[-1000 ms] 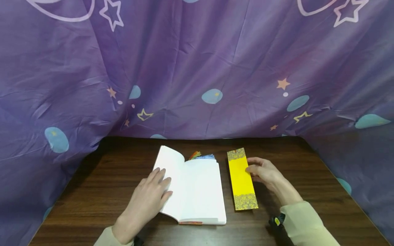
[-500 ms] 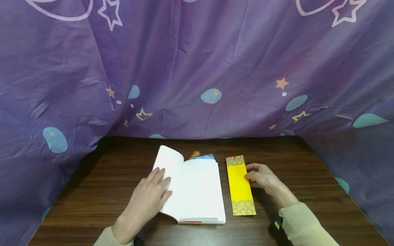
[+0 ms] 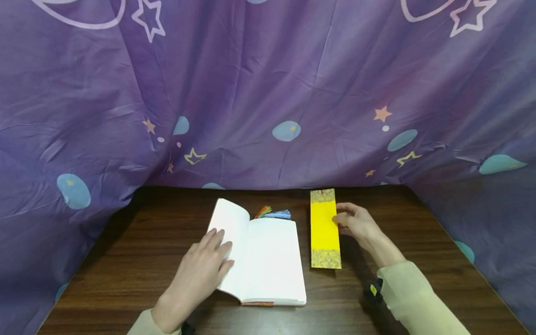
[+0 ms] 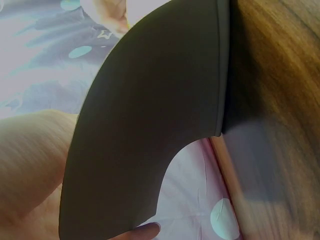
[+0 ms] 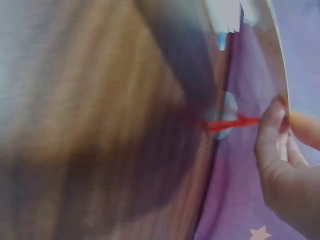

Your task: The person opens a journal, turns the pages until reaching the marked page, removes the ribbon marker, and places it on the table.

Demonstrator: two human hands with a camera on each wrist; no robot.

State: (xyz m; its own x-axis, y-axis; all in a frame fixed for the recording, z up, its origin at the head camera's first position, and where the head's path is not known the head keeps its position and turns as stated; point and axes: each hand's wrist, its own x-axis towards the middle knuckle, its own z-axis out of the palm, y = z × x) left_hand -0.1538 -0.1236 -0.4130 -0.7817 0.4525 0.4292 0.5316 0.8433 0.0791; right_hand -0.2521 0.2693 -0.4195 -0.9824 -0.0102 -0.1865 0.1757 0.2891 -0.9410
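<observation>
A book lies spread with blank white pages up, and its left side slopes up off the table. My left hand rests on the left page with fingers spread, holding it down. In the left wrist view the dark cover bends in front of that hand. To the right of the book, my right hand pinches a yellow bookmark by its right edge, between thumb and fingers. The bookmark has patterned ends and is raised over the table. A red cord hangs from it in the right wrist view.
An orange-green tassel and a blue tassel stick out past the book's top edge. The dark wooden table ends at a purple curtain printed with stars.
My right hand dips slightly toward me with the bookmark, then moves it away and up, to a spot farther back than before. The left hand and book stay put.
</observation>
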